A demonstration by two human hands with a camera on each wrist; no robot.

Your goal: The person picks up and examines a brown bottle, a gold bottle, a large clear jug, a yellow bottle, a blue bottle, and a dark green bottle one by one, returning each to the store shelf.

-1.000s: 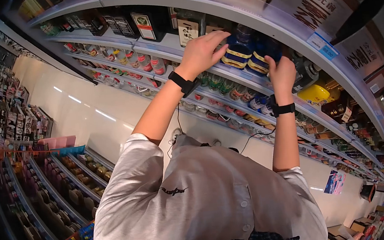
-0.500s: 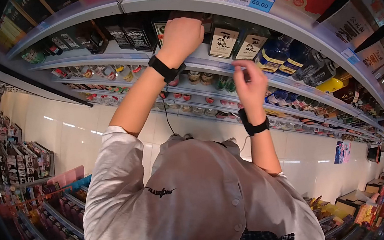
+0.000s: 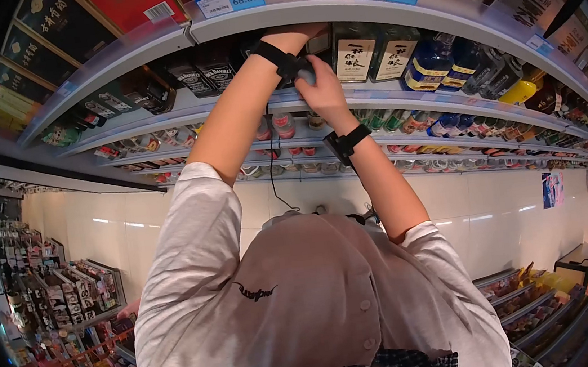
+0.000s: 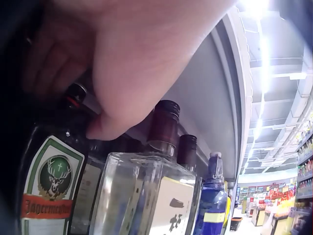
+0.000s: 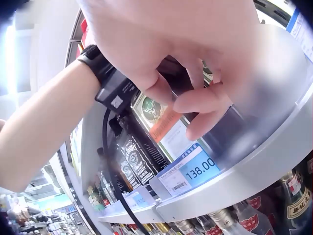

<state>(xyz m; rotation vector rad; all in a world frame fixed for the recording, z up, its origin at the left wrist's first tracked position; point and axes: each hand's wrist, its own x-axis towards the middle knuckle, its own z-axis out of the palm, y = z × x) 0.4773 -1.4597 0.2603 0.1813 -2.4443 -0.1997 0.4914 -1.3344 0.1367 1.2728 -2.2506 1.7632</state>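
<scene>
My left hand [image 4: 122, 58] reaches deep under the upper shelf and bends over the neck of a dark Jägermeister bottle [image 4: 54, 181], thumb beside its right shoulder, fingers on the far side of the cap. In the head view, the bottle is mostly hidden behind that hand and wrist. Close by the left wrist is my right hand [image 3: 323, 93], at the shelf's front. Its fingers [image 5: 200, 100] bend loosely, overlapping the bottle's label in the right wrist view, with nothing seen in their grasp. Clear square bottle [image 4: 142, 191] stands just right of the Jägermeister.
Jack Daniel's bottles [image 3: 216, 76] stand to the left, blue bottles [image 3: 432, 62] to the right. The upper shelf edge [image 3: 333, 14] hangs close above my hands. A 138.00 price tag [image 5: 190, 171] fronts this shelf, and a cable [image 5: 110, 161] trails below the left wrist.
My hands have left the blue bottles on the right and come left. Left hand now reaches deeper into the shelf, and the right hand has come in beside the left wrist.
</scene>
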